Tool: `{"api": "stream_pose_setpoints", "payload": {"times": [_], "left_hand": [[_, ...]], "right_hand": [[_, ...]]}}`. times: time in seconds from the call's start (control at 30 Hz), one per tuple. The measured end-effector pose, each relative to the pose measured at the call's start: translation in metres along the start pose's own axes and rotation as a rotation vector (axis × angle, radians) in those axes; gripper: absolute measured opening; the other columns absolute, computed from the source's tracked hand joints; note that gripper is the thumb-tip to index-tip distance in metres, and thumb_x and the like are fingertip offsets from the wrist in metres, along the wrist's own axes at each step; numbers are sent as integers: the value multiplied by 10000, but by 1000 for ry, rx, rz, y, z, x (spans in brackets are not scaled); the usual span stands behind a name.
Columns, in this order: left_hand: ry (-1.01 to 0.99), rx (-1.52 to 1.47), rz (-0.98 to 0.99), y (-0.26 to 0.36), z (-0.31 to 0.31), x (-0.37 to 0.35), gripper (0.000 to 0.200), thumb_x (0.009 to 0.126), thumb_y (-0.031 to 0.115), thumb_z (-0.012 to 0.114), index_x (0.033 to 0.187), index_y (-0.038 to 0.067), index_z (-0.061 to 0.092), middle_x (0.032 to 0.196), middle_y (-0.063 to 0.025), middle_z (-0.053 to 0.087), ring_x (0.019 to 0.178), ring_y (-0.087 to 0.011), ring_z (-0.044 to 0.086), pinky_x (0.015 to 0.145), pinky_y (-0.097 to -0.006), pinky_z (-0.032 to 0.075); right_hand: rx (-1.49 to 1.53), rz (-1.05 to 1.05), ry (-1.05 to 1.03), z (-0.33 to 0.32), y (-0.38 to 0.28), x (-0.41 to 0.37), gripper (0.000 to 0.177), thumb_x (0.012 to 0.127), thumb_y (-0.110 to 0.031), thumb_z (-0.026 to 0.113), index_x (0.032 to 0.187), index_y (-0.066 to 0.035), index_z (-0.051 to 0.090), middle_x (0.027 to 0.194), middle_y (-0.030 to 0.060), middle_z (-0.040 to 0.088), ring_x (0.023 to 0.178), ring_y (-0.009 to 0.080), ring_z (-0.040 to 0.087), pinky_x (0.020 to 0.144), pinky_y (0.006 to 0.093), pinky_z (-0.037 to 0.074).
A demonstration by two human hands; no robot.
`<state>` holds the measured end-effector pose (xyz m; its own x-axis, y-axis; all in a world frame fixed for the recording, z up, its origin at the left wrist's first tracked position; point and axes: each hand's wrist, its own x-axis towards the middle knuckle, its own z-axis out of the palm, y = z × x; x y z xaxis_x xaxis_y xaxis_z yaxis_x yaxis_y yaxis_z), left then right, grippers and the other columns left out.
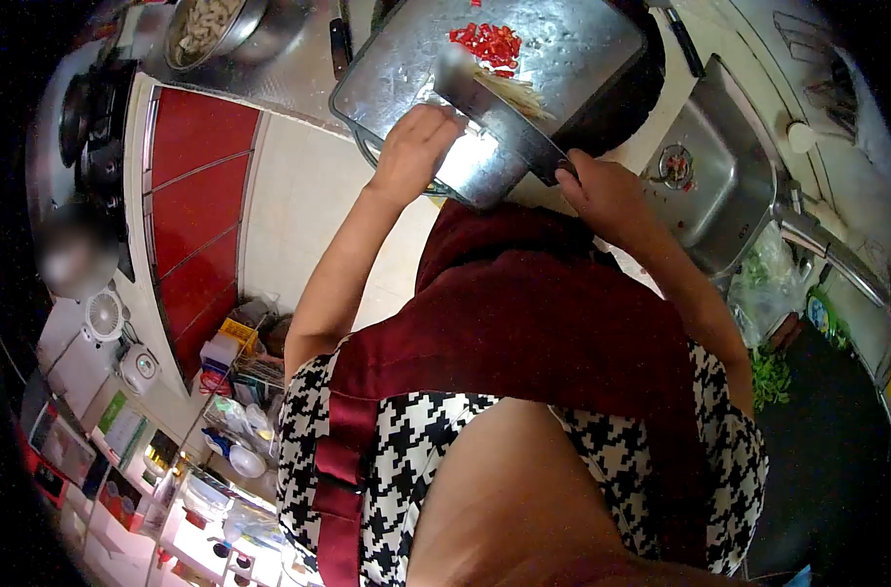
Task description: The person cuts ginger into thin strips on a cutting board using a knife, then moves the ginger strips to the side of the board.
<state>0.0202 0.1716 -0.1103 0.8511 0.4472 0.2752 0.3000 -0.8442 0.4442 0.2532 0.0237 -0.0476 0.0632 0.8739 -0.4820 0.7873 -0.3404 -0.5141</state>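
Observation:
A kitchen knife (504, 122) with a broad blade lies slantwise over the near part of a metal cutting board (582, 59). Its dark handle is gripped by my right hand (604, 194). My left hand (418, 149) is at the board's near left, close to the blade, fingers bent together; whatever they may hold is hidden. Just beyond the blade is a bundle of thin pale strips (516, 94), partly covered by the knife. Farther back sits a pile of chopped red chili (488, 45).
A steel sink (729, 157) with a drain strainer (675, 166) is on the right, its faucet (837, 249) at the rim. Another black-handled tool (684, 41) lies beside the board. A metal bowl (213, 31) of pale food pieces and a dark handle (340, 49) are at the left.

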Motion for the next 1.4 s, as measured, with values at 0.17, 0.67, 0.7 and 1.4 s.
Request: {"api": "stream_pose_setpoints", "payload": {"times": [0.17, 0.67, 0.7, 1.4], "left_hand": [[21, 16, 11, -1, 1, 0, 217, 735, 47, 599, 951, 66, 614, 994, -93, 612, 934, -279, 585, 811, -361, 504], [16, 17, 28, 0, 0, 4, 193, 714, 38, 611, 905, 65, 606, 935, -83, 595, 863, -261, 582, 756, -356, 507], [11, 16, 24, -1, 0, 3, 194, 713, 39, 610, 906, 65, 607, 935, -83, 594, 862, -262, 580, 756, -357, 507], [247, -35, -64, 24, 27, 34, 374, 732, 109, 715, 1088, 80, 605, 1098, -118, 585, 986, -323, 560, 842, -424, 459]], "right_hand": [[32, -25, -37, -5, -4, -5, 279, 943, -323, 489, 947, -45, 513, 794, 234, 622, 795, 447, 599, 699, 539, 447], [-86, -25, -62, 6, -1, 3, 294, 939, -314, 487, 978, -28, 548, 813, 235, 636, 788, 432, 615, 702, 534, 469], [-86, -25, -43, 6, -2, 4, 291, 938, -313, 487, 968, -30, 547, 806, 230, 637, 786, 424, 619, 700, 531, 473], [228, 78, 251, -34, 17, -5, 346, 951, -357, 511, 947, -17, 576, 666, 178, 631, 574, 331, 641, 583, 466, 513]]}}
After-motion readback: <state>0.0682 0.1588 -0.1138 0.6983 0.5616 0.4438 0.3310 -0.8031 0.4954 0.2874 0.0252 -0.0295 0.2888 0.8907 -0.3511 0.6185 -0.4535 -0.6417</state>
